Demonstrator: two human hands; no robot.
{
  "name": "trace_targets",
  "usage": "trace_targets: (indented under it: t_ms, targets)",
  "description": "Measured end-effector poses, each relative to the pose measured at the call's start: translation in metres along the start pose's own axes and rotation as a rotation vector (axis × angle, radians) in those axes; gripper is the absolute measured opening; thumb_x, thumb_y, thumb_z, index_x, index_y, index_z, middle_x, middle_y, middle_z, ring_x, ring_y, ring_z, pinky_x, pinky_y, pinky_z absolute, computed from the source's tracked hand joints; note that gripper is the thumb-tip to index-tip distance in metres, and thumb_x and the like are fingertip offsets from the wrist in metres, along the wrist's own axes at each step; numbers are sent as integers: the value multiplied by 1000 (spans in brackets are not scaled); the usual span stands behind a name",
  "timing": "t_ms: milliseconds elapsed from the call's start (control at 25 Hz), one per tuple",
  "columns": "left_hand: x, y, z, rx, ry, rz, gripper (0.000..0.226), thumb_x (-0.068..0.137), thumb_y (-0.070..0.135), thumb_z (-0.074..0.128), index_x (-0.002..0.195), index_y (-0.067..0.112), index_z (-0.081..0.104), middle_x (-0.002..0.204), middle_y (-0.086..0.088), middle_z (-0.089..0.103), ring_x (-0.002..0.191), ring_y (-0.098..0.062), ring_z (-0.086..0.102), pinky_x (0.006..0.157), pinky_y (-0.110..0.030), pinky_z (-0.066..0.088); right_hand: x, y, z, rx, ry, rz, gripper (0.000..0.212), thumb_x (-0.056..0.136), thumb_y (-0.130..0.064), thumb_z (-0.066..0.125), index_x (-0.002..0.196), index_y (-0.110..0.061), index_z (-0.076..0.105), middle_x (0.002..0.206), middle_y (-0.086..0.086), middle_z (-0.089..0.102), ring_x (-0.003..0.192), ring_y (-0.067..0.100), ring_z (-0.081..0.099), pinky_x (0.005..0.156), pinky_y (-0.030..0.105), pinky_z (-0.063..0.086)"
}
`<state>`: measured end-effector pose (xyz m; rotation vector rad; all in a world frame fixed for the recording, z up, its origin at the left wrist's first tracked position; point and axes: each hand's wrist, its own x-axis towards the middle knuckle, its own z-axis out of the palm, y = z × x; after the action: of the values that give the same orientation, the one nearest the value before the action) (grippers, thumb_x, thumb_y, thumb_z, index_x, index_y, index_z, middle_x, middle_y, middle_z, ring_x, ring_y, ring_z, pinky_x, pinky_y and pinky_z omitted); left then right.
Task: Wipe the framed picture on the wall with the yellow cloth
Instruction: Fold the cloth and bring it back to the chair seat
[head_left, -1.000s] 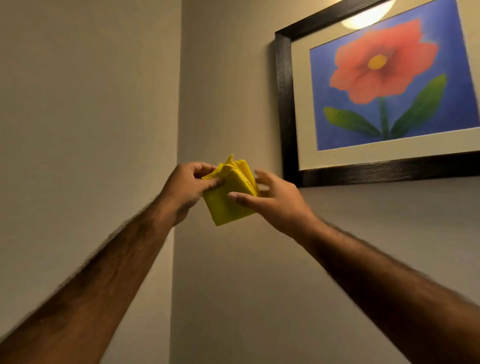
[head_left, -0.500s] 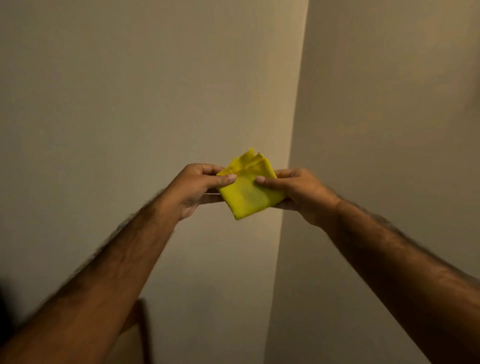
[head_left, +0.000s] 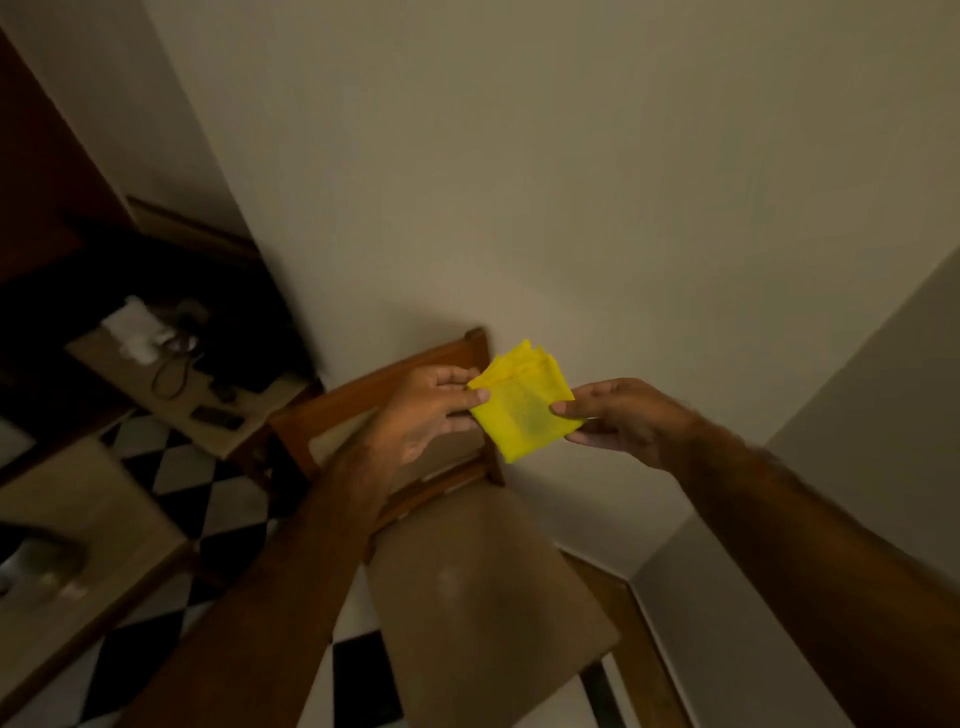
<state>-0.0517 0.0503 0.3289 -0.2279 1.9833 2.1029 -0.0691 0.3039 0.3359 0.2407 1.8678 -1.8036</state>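
The yellow cloth, folded into a thick square, hangs in the air pinched at both side edges: the left hand clamps one edge between thumb and fingers, the right hand nips the other, probably to keep the folds squared as a wiping pad. Below stands a wooden chair. The framed picture is out of view; no writing is legible.

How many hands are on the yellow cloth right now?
2. The left hand pinches the left edge of the yellow cloth; the right hand pinches its right edge. No other hands visible.
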Motion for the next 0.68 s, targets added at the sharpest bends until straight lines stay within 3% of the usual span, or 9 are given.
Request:
trace_targets:
  t_ms: [240, 400, 520, 680]
  targets:
    - [30, -174, -58, -31, 116, -239, 35, 87, -4, 67, 122, -4, 63, 105, -16, 72, 81, -13, 73, 75, -26, 62, 115, 175, 50, 103, -7, 267, 41, 83, 6, 70, 123, 10, 63, 127, 25, 68, 91, 24, 70, 64, 23, 62]
    - [47, -289, -75, -45, 217, -418, 38, 88, -4, 67, 125, -6, 61, 119, -25, 69, 90, -23, 71, 71, -24, 62, 153, 286, 72, 142, 60, 332, 36, 83, 6, 70, 119, 6, 67, 124, 26, 69, 102, 29, 69, 78, 25, 61]
    - [57, -362, -82, -27, 258, -526, 37, 88, -4, 67, 124, -9, 61, 118, -26, 68, 103, -33, 68, 70, -23, 61, 176, 354, 80, 147, 126, 384, 33, 80, 4, 75, 112, 8, 69, 111, 28, 71, 97, 30, 69, 77, 26, 61]
    - [72, -440, -85, 90, 288, -580, 33, 85, 2, 72, 118, -5, 67, 115, -25, 72, 96, -29, 73, 74, -27, 63, 202, 413, 80, 103, 213, 411, 28, 75, -1, 81, 101, 1, 74, 98, 19, 75, 90, 31, 73, 78, 32, 63]
